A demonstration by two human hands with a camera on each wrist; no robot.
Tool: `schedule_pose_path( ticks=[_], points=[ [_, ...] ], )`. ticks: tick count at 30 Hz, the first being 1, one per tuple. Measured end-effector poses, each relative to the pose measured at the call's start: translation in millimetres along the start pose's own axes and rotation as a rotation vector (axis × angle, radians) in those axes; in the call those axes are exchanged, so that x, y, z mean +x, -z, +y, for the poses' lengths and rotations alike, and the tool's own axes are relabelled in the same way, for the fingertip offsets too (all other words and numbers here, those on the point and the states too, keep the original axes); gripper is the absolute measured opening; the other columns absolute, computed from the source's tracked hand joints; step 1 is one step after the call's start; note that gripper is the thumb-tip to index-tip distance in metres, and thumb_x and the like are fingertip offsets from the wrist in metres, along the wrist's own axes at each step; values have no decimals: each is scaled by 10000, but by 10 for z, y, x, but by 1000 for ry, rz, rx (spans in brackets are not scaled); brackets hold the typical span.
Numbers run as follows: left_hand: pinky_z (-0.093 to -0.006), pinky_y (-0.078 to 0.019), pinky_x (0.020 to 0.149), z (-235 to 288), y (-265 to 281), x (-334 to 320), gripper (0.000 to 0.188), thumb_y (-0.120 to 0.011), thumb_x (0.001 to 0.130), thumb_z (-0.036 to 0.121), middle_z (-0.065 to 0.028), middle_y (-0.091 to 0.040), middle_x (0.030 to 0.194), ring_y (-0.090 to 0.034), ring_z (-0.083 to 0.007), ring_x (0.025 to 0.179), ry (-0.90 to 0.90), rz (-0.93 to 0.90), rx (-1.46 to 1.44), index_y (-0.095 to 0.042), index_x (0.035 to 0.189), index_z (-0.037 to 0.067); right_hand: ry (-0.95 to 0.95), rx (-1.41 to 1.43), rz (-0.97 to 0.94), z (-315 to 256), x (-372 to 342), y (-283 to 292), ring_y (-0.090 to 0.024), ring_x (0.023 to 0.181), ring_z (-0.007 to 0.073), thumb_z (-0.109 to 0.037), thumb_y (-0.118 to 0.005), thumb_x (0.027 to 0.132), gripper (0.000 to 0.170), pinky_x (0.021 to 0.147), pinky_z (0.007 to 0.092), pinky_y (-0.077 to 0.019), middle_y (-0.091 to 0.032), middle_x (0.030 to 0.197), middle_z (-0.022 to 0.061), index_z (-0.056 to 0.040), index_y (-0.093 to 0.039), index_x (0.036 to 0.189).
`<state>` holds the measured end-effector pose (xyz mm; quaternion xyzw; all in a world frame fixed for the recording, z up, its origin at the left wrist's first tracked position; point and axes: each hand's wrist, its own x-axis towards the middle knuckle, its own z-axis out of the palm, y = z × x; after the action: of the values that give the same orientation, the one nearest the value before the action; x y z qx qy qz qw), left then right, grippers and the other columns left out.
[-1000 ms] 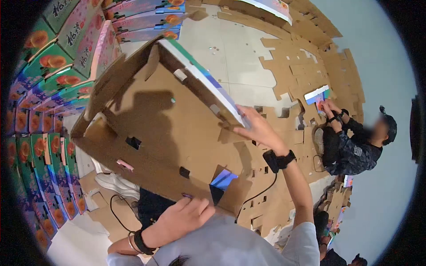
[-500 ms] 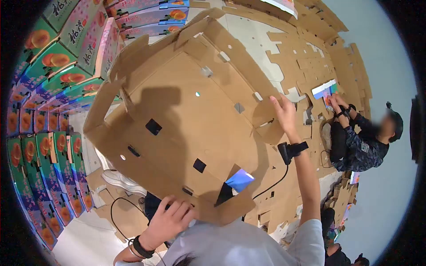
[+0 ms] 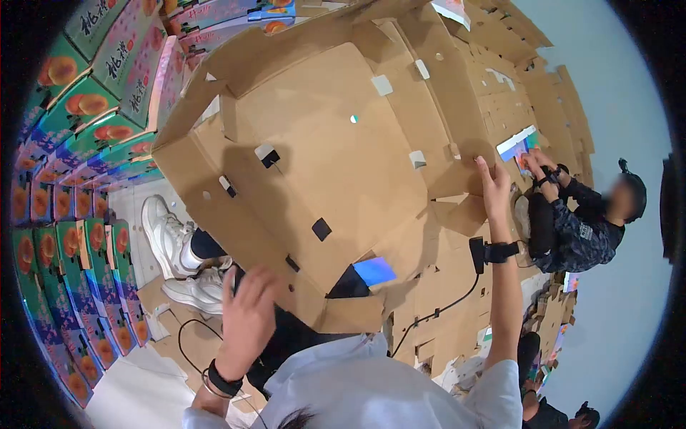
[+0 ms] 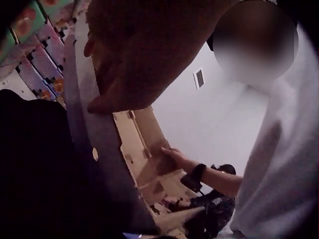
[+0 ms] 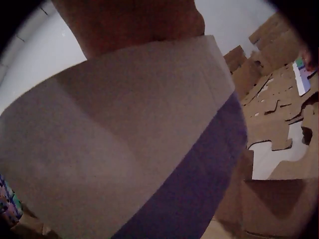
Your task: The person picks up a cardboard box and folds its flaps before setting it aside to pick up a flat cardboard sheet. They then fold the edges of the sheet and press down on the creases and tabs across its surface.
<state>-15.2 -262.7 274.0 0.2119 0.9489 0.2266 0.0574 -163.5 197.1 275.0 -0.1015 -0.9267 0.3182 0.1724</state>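
Observation:
A large unfolded-sided cardboard box (image 3: 314,129) is tilted in front of me, its brown inside facing up, with slots and punched holes. My right hand (image 3: 495,191) grips its right wall, the thumb at the top edge and the other fingers hidden behind. In the right wrist view that hand (image 5: 134,25) is above the wall's pale and purple outer face (image 5: 124,124). My left hand (image 3: 248,307), blurred, has its fingers spread loosely beside the box's near-left edge. The left wrist view shows this hand (image 4: 144,50) overlapping the dark outer wall (image 4: 99,149).
Printed peach boxes (image 3: 93,107) are stacked along the left. Flattened cardboard sheets (image 3: 443,314) cover the floor at the right. A person in dark clothing (image 3: 586,229) sits there handling a printed piece (image 3: 516,144). My white shoes (image 3: 166,236) are below the box's left side.
The box has tipped so its inside faces me, and its right wall has swung outward to the right. My right hand moved right with it. My left hand left its edge grip and shifted left.

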Motion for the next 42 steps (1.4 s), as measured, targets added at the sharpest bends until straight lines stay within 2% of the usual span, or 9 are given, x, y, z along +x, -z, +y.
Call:
schedule_pose_path(
  ticks=[6,9,16,18,23,26,31,34,42],
  points=[
    [-472,-247,1103,14,62,139,394,-555,721,-74,-133,-435,1389,-337,-330,1345,367,382,46,-623,1085,61,-52,151,-7,162,-89,-8,-570,777,123,-285,-625,915,341,711,284,-470,-664,853,82,47,-637,991],
    [-464,-235,1111,48,69,140,433,-554,744,-64,-146,-358,1447,-280,-353,1371,370,317,-39,-594,1160,49,19,60,62,297,-96,-127,-521,713,110,-255,-650,899,297,635,276,-436,-640,792,54,40,-639,931],
    [-435,-298,1080,-98,84,500,597,-591,792,-20,-178,-311,1445,-350,-335,1318,453,680,-208,-421,1358,68,-1,125,42,123,-166,-73,-505,698,90,-249,-648,903,295,638,255,-422,-622,766,32,42,-638,945],
    [-410,-359,1031,-137,136,638,633,-593,829,-4,-159,-305,1445,-421,-287,1252,484,913,-672,-342,1407,66,-2,200,77,68,-204,-39,-522,731,83,-245,-640,910,299,667,236,-428,-642,808,33,45,-641,986],
    [-331,-395,987,-439,-109,566,655,-585,825,-51,-134,-439,1330,-503,-216,1156,626,633,-1021,-292,1408,12,-126,173,68,62,-246,165,-521,749,68,-240,-639,913,298,677,224,-429,-643,840,18,47,-652,992],
    [-316,-392,990,-295,-346,431,652,-567,821,-62,-127,-473,1302,-499,-192,1158,460,585,-1056,-290,1407,5,-124,186,109,106,-278,217,-510,725,59,-248,-642,912,302,657,221,-426,-630,818,1,49,-658,968],
    [-297,-449,889,-41,-808,327,376,-555,826,-32,-94,-616,1129,-575,-154,992,477,202,-1096,-555,1202,-35,-207,112,122,126,-267,304,-492,681,49,-257,-648,909,304,607,218,-406,-616,779,-14,45,-665,927],
    [-280,-475,774,-61,-734,437,293,-578,829,-10,-58,-670,993,-597,-131,830,593,246,-1215,-617,1118,-39,-227,135,135,85,-256,360,-466,660,44,-261,-653,907,298,576,216,-374,-593,751,-21,33,-661,864],
    [-279,-457,776,-334,23,873,334,-668,884,217,-43,-640,973,-581,-132,860,598,453,-1223,-575,1118,-1,-114,360,283,166,44,734,-393,634,32,-263,-649,911,281,545,213,-301,-526,716,-51,-18,-617,778]
  ],
)
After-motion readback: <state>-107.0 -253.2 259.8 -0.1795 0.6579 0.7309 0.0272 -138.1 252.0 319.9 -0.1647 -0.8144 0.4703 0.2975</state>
